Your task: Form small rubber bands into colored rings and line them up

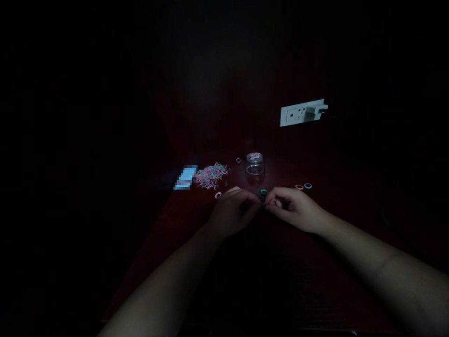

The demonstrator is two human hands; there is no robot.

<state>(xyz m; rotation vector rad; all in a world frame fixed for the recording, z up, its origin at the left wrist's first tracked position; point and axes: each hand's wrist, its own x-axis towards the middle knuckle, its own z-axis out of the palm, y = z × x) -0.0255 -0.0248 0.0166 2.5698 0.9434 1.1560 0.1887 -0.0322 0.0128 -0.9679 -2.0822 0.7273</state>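
My left hand (233, 209) and my right hand (298, 208) meet over the dark red table, each closed in a pinch with the fingertips almost touching. Something small and dark seems to sit between the fingertips, too dim to name. Just beyond them lies a green ring-shaped band (264, 192), like a small hair tie. A pink band (218, 195) rests beside my left hand. To the right of my right hand are an orange band (299, 187) and a blue band (307, 186). A heap of thin, pastel-coloured elastic bands (212, 175) lies farther left.
A clear lidded jar (254, 164) stands behind my hands, with a pale band (238, 160) to its left. The lit, blurred-out screen (185, 177) is at the table's left edge. A white wall socket (301, 113) holds a plug at the back right. Surroundings are very dark.
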